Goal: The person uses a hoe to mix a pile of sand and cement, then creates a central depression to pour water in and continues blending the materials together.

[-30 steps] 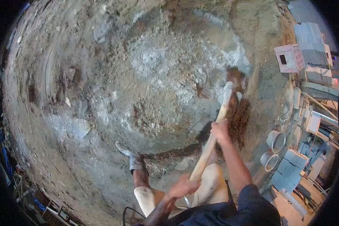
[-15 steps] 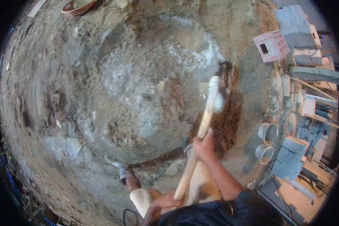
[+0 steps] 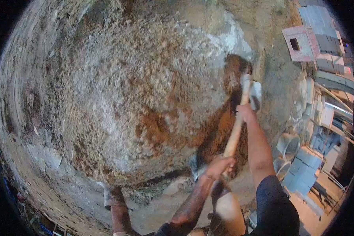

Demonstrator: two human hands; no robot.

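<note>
Hoe [image 3: 251,91] is the tool in hand, its pale wooden shaft running from about 6 o'clock up toward 2 o'clock, with the blade out at the far end over the dark, wet-looking trench along the right edge of the heap [image 3: 137,90]. Right hand [image 3: 246,113] is wrapped closed around the shaft high up, near the blade; left hand [image 3: 220,165] is closed around it lower down, close to the body. The stroke looks to be at full reach, blade at or just above the brown mix, though blur makes contact hard to judge. The next move calls for a firm pull back toward the feet, dragging material off the heap's edge while both grips hold. The heap is a broad mound of grey and rust-brown grit, pale powder streaking its top at 1 o'clock. Two buckets [image 3: 287,145] sit at 4 o'clock.
</note>
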